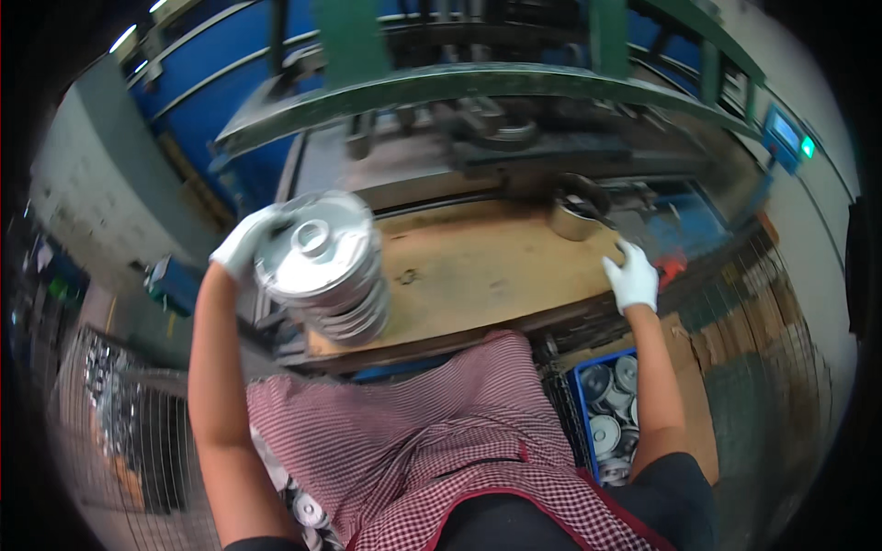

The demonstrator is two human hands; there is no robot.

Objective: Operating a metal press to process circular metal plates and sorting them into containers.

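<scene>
A stack of round silver metal discs (344,308) stands at the left end of the work board, the top one with a raised ring at its centre. My left hand (246,241), in a white glove, curls its fingers over the left rim of the top metal disc (322,266); its thumb is hidden. On the right, my white-gloved right hand (634,277) is open, thumb apart from the fingers. Its fingertips are close to the dark handle-like end of something in a round tin (571,223). Whether they touch it I cannot tell.
A tan board (478,280) lies before a machine with a green frame (469,84). Beside my right arm, a blue crate (585,404) holds several metal discs. A red object (672,268) lies by my right hand. A lit control panel (784,131) hangs far right.
</scene>
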